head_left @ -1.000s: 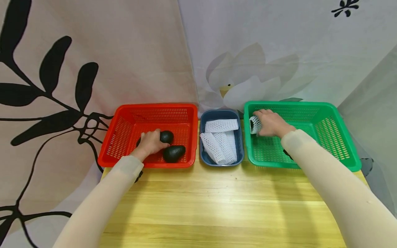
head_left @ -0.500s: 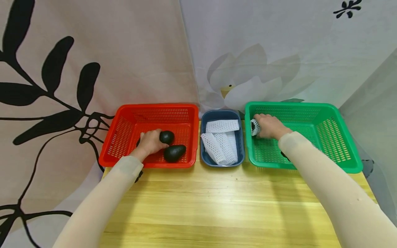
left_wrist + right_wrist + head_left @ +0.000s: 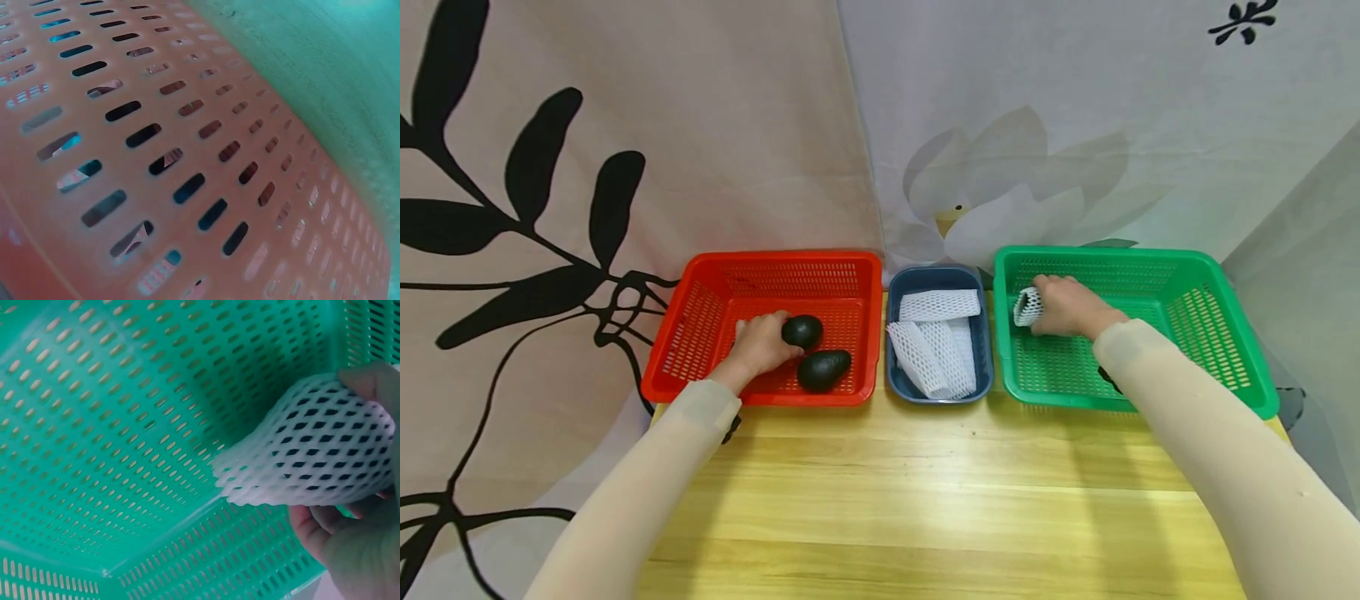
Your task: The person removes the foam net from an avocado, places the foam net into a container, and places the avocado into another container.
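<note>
In the head view my left hand [image 3: 758, 346] reaches into the red basket [image 3: 651, 379]. Its thumb and fingers close around the near end of a dark avocado [image 3: 802, 332]; part of the grip is hidden. A second avocado [image 3: 823, 370] lies just in front. Inside the green basket [image 3: 1266, 392], my right hand [image 3: 1070, 307] holds an avocado wrapped in a white foam net sleeve [image 3: 1027, 307]. The right wrist view shows the sleeve [image 3: 325, 440] between thumb and fingers, dark fruit showing through the mesh and its loose end pointing left.
A small blue bin [image 3: 983, 367] with several white foam net sleeves [image 3: 942, 304] stands between the two baskets on the wooden table [image 3: 910, 500]. Behind hangs a patterned cloth [image 3: 760, 125]. The left wrist camera sees mostly the basket's slotted wall [image 3: 156, 137].
My right hand first dips left and down, then shifts slightly right with the wrapped avocado. The left hand shifts a little, and more of the avocado beside it shows.
</note>
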### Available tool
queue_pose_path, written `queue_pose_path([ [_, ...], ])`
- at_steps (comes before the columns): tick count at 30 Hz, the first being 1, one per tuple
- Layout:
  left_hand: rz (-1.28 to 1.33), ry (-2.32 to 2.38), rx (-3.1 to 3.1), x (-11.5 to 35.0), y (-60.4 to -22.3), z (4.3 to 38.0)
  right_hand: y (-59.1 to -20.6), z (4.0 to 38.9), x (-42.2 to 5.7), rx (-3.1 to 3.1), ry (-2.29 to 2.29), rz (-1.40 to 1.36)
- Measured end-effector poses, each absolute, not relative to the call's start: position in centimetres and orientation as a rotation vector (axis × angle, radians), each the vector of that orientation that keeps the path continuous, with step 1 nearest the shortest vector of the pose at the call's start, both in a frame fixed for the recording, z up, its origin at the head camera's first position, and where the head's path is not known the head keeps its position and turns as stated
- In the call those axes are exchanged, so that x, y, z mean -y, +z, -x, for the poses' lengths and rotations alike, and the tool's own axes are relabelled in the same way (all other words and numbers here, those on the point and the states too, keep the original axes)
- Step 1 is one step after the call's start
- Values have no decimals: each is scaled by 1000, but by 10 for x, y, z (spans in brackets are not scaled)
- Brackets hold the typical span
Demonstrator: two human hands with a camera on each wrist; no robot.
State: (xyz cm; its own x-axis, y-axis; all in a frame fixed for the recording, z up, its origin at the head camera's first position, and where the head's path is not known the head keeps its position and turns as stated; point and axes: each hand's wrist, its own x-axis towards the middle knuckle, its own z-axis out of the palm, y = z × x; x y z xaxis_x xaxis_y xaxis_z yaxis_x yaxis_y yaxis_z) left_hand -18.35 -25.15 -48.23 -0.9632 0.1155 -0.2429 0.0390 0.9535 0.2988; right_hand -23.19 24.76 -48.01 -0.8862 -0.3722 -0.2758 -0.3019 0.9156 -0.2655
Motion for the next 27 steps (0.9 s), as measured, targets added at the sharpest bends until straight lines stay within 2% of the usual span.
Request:
queue_pose_path([
  [27, -167, 713, -2977, 259, -469, 160, -432, 185, -249, -2855, -362, 626],
])
